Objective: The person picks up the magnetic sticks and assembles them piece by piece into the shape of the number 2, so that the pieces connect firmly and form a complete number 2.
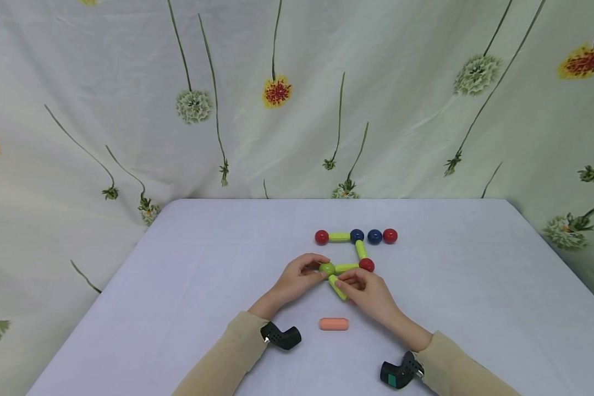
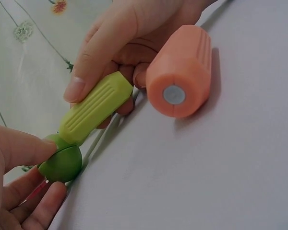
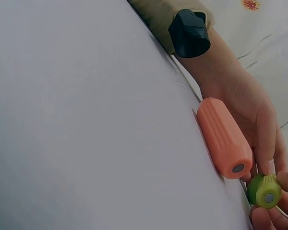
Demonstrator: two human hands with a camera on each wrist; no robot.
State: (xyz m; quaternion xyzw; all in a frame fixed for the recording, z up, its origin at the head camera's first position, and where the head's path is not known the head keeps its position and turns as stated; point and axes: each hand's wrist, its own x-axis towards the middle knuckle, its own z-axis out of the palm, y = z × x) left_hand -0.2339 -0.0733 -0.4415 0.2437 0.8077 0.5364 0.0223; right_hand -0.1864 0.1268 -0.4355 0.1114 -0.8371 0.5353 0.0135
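Note:
My left hand (image 1: pixel 297 278) holds a green ball (image 1: pixel 327 269) between thumb and fingers. In my right hand (image 1: pixel 368 294) is a yellow-green magnetic rod (image 1: pixel 337 288), pinched near its lower end. The rod's upper end meets the green ball in the left wrist view. Another yellow-green rod (image 1: pixel 346 268) runs from the ball to a red ball (image 1: pixel 367 265). From there a third rod (image 1: pixel 360 249) leads up to a dark blue ball (image 1: pixel 357 236). A top rod (image 1: pixel 339 237) joins that blue ball to a red ball (image 1: pixel 322 237) on the left.
A salmon-orange rod (image 1: pixel 334 324) with a metal disc in its end lies on the white tabletop (image 1: pixel 188 286), between my forearms. A loose blue ball (image 1: pixel 374 236) and red ball (image 1: pixel 390 236) sit right of the joined pieces. Behind the table hangs a flowered cloth (image 1: pixel 401 137).

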